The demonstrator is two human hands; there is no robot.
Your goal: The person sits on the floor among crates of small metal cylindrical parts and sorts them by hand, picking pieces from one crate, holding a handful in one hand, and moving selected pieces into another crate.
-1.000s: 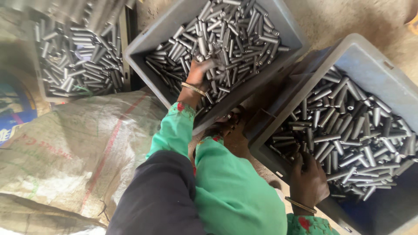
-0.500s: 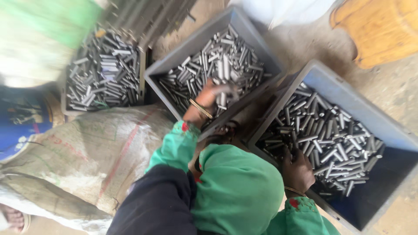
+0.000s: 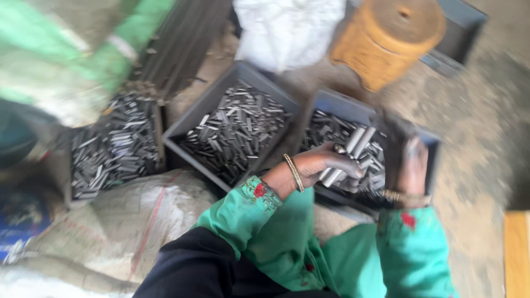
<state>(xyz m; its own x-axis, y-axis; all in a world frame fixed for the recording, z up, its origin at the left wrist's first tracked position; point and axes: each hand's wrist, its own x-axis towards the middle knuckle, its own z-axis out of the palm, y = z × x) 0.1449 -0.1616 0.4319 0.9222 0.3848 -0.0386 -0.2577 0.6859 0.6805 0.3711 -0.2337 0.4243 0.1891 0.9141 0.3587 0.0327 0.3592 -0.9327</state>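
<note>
Head view is showing the left hand (image 3: 326,165) clamping a bundle of metal rods (image 3: 350,154) above the right-hand grey crate (image 3: 337,105); the right hand (image 3: 406,165) is blurred, its grip unclear. Next probably calls for steadying the bundle.

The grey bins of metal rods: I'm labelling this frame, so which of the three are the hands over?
The rightmost grey bin, beside the round orange drum. The left hand grips a bundle of rods above it; the other two bins lie further left, untouched.
</note>
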